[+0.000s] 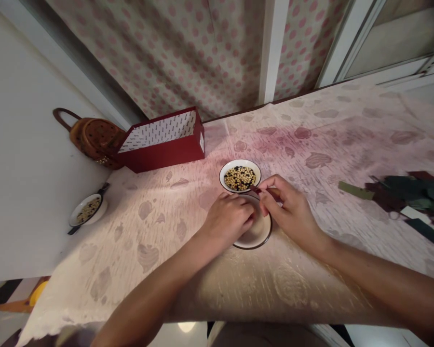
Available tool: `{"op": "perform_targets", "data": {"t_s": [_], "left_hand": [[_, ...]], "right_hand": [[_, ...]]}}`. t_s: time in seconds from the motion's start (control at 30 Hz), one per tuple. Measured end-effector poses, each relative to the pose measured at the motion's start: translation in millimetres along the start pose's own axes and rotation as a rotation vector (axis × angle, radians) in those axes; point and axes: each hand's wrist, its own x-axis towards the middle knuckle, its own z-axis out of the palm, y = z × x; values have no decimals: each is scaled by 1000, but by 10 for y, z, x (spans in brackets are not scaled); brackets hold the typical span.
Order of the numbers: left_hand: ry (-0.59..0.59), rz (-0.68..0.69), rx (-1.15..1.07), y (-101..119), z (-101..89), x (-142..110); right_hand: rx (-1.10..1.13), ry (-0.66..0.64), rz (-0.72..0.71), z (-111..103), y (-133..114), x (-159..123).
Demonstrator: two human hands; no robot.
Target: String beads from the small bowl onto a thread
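Observation:
A white dark-rimmed bowl (240,163) holds many small yellow and black beans or beads (239,177). Right in front of it sits a second white dark-rimmed dish (260,236), partly covered by both hands. My left hand (229,218) bends over this nearer dish with its fingers curled down; anything in them is hidden. My right hand (289,200) is closed in a pinch on a small dark reddish-brown piece (253,189), whose tip reaches the near rim of the bean bowl. The exact kind of that piece is unclear.
A red open box (166,155) stands at the back left, beside a brown bag (94,137). At the left is what looks like a mirrored image of the bowls (90,212). Dark green and brown strips (401,193) lie piled at right on the patterned tablecloth (148,279).

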Motion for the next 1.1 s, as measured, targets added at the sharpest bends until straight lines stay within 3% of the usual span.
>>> {"op": "perform_targets", "data": {"t_s": [0.23, 0.3, 0.47, 0.57, 0.73, 1.1], "left_hand": [[95, -47, -68, -3, 13, -20], [170, -91, -232, -26, 3, -35], [392, -318, -878, -116, -27, -68], [443, -395, -1072, -151, -27, -62], [432, -398, -1161, -151, -25, -42], [422, -415, -1136, -131, -15, -41]], "right_hand": [[25, -1, -5, -7, -13, -10], [45, -2, -10, -4, -10, -8], [61, -26, -9, 4, -6, -26], [71, -48, -22, 11, -8, -47], [79, -66, -49, 23, -17, -60], [84, -96, -32, 24, -20, -51]]}}
